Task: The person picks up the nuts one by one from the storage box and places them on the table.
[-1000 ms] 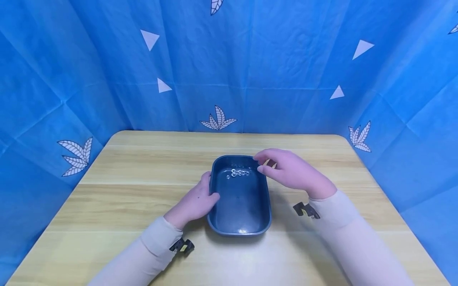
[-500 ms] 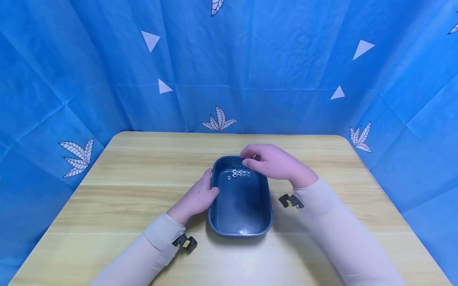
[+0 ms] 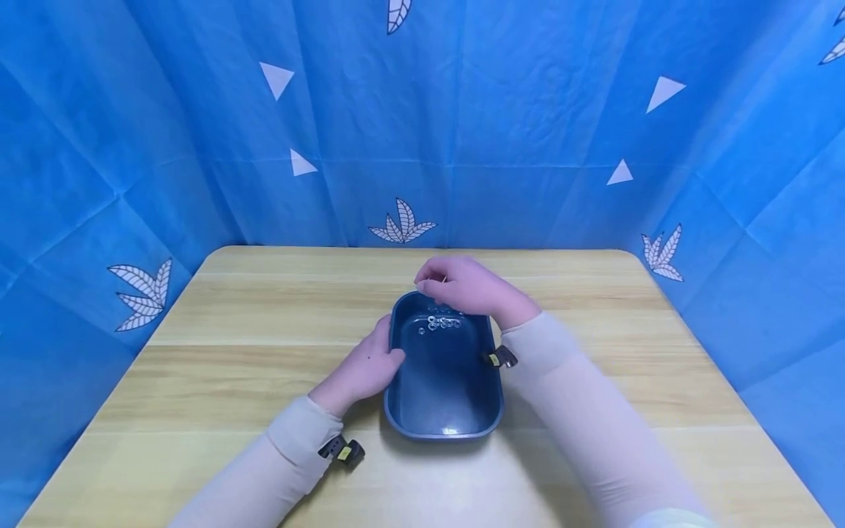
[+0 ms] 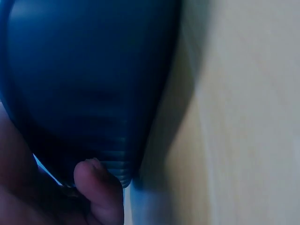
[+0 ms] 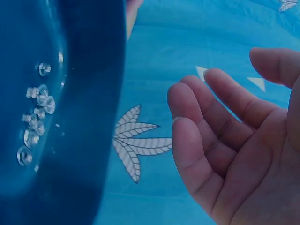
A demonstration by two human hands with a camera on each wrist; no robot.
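Blue curtain (image 3: 541,125) backs table (image 3: 244,374), right hand (image 3: 470,286) partly hiding tray (image 3: 441,389).

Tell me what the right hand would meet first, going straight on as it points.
The curtain, probably: beyond the tray, the way from the right hand looks free over the table, though depth is unclear.

- We see a blue cloth (image 3: 528,110) hanging across the back and both sides, creased and softly folded.
- On it we notice white triangles (image 3: 664,94) and white, dark-outlined leaf sprigs (image 3: 405,221).
- Below, we find a pale wood-grain table (image 3: 238,359), its far corners rounded, its near part catching bright light.
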